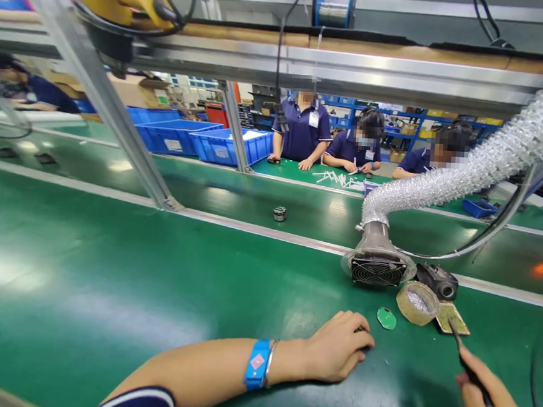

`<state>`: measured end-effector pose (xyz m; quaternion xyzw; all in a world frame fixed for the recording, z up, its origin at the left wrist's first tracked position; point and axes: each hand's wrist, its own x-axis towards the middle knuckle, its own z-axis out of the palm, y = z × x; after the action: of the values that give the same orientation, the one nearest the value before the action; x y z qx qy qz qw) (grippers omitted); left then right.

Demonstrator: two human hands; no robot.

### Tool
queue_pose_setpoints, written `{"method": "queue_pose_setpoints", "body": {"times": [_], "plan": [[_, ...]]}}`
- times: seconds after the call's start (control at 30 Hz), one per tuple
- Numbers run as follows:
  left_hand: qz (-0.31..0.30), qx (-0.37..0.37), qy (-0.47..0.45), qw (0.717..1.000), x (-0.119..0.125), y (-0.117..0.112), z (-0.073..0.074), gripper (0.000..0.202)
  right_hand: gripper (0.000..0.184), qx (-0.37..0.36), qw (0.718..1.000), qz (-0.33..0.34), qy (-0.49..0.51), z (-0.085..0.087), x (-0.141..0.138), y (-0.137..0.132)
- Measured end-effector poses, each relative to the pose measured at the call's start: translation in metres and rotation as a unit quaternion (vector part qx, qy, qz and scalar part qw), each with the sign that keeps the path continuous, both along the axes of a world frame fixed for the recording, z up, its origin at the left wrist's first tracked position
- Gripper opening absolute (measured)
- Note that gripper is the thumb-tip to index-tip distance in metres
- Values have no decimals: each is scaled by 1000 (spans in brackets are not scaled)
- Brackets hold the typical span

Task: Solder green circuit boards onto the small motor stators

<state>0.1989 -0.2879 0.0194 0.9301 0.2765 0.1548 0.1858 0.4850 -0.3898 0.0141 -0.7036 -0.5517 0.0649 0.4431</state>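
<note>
My left hand [339, 349] lies on the green table with its fingers curled closed. A small dark bit shows by the fingertips, too little to name. A blue wrist strap [256, 365] and a metal bangle are on that wrist. Just beyond the fingers is a round green circuit board [386, 318], apart from the hand. My right hand [490, 398], cut off by the lower right edge, grips a soldering iron [476, 376]. Its tip reaches a yellowish sponge pad [452, 319]. Left of the pad sits a tape roll [417, 303] with silvery bits inside.
A fume fan [378, 270] on a silver duct [460, 161] and a black soldering-iron stand [438, 282] stand behind. A small round part [279, 214] sits on the conveyor [220, 200]. A metal post [106, 99] rises at left. Several people work beyond, near blue bins [178, 138].
</note>
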Motion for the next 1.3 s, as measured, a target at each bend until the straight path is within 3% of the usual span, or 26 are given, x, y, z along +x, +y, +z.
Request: {"method": "queue_pose_setpoints", "body": {"times": [0.07, 0.1, 0.13, 0.23, 0.33, 0.5, 0.7, 0.93, 1.03, 1.17, 1.3], "plan": [[9, -1, 13, 1000, 6, 3, 5, 55, 32, -11, 996, -3, 92, 19, 5, 19], [1, -2, 27, 1000, 9, 5, 8, 64, 32, 16, 980, -4, 199, 25, 7, 28], [-14, -4, 45, 999, 12, 7, 9, 69, 34, 37, 970, -17, 240, 27, 10, 37], [-57, -25, 92, 994, 16, 12, 10, 63, 37, 59, 947, -32, 313, 21, 17, 50], [-60, -33, 103, 992, 17, 13, 8, 59, 32, 64, 930, -23, 360, 11, 20, 49], [-45, -3, 35, 998, 44, 20, 14, 70, 28, 85, 915, -13, 393, 7, 23, 43], [-29, 55, -8, 998, 94, 48, 11, 63, 20, 107, 942, -15, 318, 6, 37, 38], [-35, 103, -12, 994, 93, 50, -2, 63, 14, 56, 987, 86, 123, 24, 32, 23], [-35, 102, -4, 994, 93, 50, 0, 64, 15, 58, 993, 70, 72, 30, 39, 23], [-15, 105, -13, 994, 94, 49, 1, 63, 22, 68, 997, -6, 35, 28, 62, 45], [-5, 109, -41, 993, 95, 47, 1, 60, 35, 31, 999, -44, 4, 16, 75, 89]]}}
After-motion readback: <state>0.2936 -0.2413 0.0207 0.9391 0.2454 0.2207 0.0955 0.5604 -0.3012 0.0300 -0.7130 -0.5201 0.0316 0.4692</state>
